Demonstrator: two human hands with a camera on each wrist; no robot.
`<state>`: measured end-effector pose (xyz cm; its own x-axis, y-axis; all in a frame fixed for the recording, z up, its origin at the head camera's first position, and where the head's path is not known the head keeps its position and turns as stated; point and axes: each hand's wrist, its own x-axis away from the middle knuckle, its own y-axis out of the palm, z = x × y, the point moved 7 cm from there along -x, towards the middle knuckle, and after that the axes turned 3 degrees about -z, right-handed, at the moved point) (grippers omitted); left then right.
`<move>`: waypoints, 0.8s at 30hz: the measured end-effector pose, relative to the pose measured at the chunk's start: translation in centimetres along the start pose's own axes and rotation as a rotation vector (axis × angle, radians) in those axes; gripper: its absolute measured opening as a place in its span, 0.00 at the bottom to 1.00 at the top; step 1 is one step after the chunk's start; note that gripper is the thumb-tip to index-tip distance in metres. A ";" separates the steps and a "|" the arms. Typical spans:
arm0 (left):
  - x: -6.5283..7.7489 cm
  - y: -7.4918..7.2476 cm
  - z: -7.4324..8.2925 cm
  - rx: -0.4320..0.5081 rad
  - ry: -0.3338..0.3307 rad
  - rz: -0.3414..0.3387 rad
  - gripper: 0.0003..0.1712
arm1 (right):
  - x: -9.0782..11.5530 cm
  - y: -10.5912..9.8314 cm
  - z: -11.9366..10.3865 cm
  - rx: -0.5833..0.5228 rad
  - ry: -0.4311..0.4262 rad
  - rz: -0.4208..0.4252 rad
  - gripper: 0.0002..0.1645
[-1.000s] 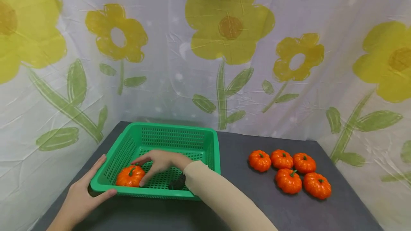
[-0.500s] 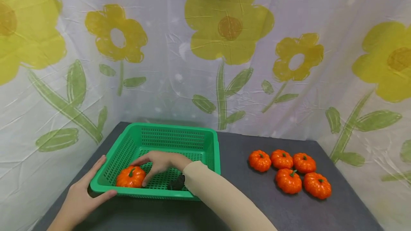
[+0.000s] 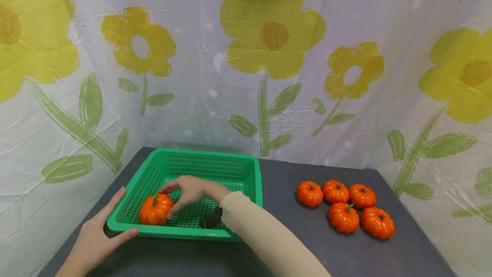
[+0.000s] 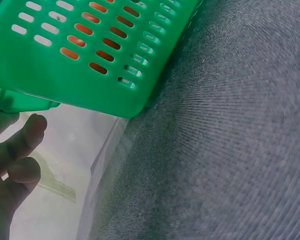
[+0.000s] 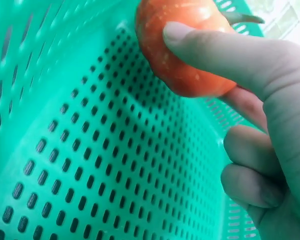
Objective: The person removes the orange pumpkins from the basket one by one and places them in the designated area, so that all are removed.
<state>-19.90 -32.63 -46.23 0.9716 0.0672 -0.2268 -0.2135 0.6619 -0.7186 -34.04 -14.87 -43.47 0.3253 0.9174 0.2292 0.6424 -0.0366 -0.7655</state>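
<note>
A small orange pumpkin [image 3: 155, 209] with a green stem is in the front left corner of a green perforated plastic basket [image 3: 250, 170]. My right hand [image 3: 192, 192] reaches in from the right and pinches it; in the right wrist view the thumb [image 5: 205, 47] presses the side of the pumpkin [image 5: 185, 75], which hangs tilted over the holed floor. My left hand [image 3: 92, 236] holds the basket's front left corner, thumb at the front rim and fingers along the left side. The left wrist view has bent fingers [image 4: 27, 135] just under the rim.
Several more orange pumpkins [image 3: 344, 217] sit in a group on the dark grey table [image 3: 292, 217], right of the basket. A black object [image 3: 211, 219] shows by the right wrist. A white curtain [image 3: 192, 97] printed with yellow flowers encloses the back and sides.
My right hand has lifted slightly, and the pumpkin in it has risen and tilted a little. The left hand stays at the basket's corner.
</note>
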 end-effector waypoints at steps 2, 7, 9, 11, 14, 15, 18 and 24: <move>0.0 0.0 0.0 0.002 -0.001 -0.001 0.64 | 0.2 -0.5 -0.2 0.012 -0.005 0.017 0.44; -0.1 0.1 -0.1 0.005 -0.006 -0.007 0.64 | 0.9 -2.1 -0.9 0.032 0.014 0.077 0.43; -0.1 0.1 -0.1 0.005 -0.007 -0.015 0.64 | 1.3 -2.7 -1.1 0.044 0.023 0.109 0.44; -0.1 0.1 -0.1 0.001 -0.008 -0.017 0.64 | 1.7 -3.3 -1.4 0.043 0.023 0.142 0.44; 0.0 -0.1 -0.2 -0.005 -0.008 -0.015 0.64 | 2.4 -4.0 -1.8 0.037 0.031 0.193 0.45; 0.0 -0.1 -0.2 -0.009 -0.009 -0.015 0.64 | 2.7 -4.2 -1.8 0.033 0.034 0.210 0.45; -0.1 -0.2 -0.2 -0.018 -0.008 -0.013 0.65 | 3.7 -4.6 -1.9 0.041 0.053 0.270 0.46; -0.1 0.0 -0.2 -0.018 -0.001 -0.012 0.64 | 6.7 -5.2 -1.7 0.043 0.126 0.404 0.47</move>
<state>-20.05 -32.81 -46.29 0.9743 0.0597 -0.2172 -0.2032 0.6488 -0.7333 -34.02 -9.17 -36.94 0.6291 0.7769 -0.0245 0.4170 -0.3639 -0.8329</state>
